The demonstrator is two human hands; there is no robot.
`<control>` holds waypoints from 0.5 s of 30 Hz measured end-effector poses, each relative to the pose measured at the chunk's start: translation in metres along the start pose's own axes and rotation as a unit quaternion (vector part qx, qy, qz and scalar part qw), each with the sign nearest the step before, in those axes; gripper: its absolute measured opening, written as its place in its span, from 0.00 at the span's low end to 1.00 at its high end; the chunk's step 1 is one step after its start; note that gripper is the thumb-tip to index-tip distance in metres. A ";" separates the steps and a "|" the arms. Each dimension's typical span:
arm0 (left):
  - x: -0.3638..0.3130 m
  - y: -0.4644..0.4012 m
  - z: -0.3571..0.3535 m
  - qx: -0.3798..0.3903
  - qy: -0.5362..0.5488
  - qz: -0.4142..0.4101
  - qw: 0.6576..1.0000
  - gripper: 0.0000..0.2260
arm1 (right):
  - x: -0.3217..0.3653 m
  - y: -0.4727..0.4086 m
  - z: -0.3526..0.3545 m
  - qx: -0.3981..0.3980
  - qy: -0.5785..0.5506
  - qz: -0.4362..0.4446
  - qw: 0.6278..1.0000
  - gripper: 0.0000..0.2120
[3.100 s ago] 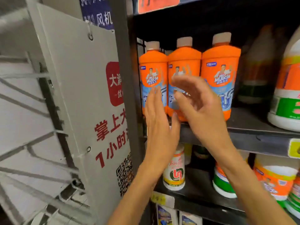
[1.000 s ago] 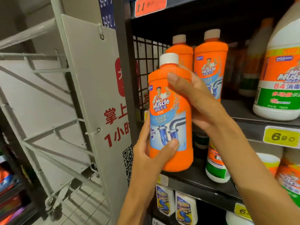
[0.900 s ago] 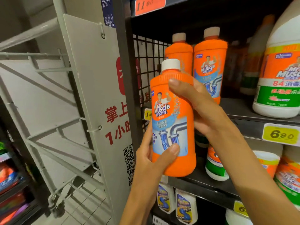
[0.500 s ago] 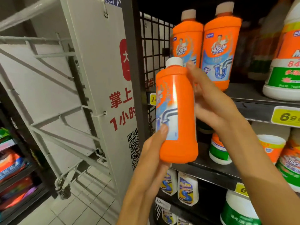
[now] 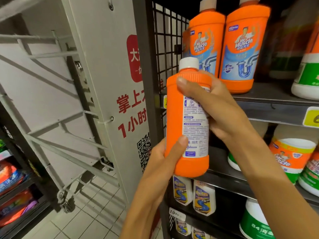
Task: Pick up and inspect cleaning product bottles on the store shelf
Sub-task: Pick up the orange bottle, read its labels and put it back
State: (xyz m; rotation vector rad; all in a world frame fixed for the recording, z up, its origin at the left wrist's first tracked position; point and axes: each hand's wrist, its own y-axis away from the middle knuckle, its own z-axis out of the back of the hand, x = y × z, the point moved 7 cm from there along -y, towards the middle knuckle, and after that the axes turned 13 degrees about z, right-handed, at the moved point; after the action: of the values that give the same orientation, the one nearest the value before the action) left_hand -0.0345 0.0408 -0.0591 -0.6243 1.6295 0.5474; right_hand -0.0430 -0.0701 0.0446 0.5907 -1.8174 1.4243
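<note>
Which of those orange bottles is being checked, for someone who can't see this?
Start at the dark metal shelf with two orange plastic drain-cleaner bottles. In front, the left hand and right hand hold a third white-capped orange bottle. Only it shows fine print, not the pipe picture.

- Held bottle (image 5: 174, 121): bright orange body, white cap, white back label with blue print and small blue boxes.
- Two shelf bottles (image 5: 240, 49): same orange, pale caps; front labels blue and white with a pipe drawing, red-and-white brand lettering.
- Wire grid panel (image 5: 165, 37): black mesh.
- Hanging sign (image 5: 110, 69): white board, red block with white characters, red lettering, black QR code.
- Shelf (image 5: 269, 109): dark grey; yellow price tag (image 5: 311, 116).
- Tubs (image 5: 291, 156), lower right: white lids, orange and green bands.
- Small bottles (image 5: 203, 197) below: white, label yellow and blue, blurred so possibly more.
- Floor (image 5: 89, 214): pale square tiles, grey grout.
</note>
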 end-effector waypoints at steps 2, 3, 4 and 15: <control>0.003 -0.002 0.001 0.001 0.037 -0.003 0.999 0.27 | -0.001 0.000 -0.003 0.006 -0.005 -0.011 1.000 0.37; 0.003 -0.001 0.001 0.011 0.070 -0.005 0.997 0.28 | -0.002 0.001 -0.004 0.012 -0.033 -0.020 0.999 0.33; 0.003 0.000 0.001 0.025 0.110 -0.006 0.994 0.30 | -0.003 0.001 -0.006 0.020 -0.070 -0.025 0.997 0.27; 0.003 0.005 -0.005 0.060 0.099 -0.002 0.993 0.25 | -0.003 0.012 -0.007 0.011 -0.205 -0.008 0.979 0.08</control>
State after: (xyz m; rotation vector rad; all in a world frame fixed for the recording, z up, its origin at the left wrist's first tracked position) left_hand -0.0418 0.0406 -0.0617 -0.6079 1.8334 0.3901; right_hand -0.0478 -0.0604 0.0360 0.9653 -2.1073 1.3863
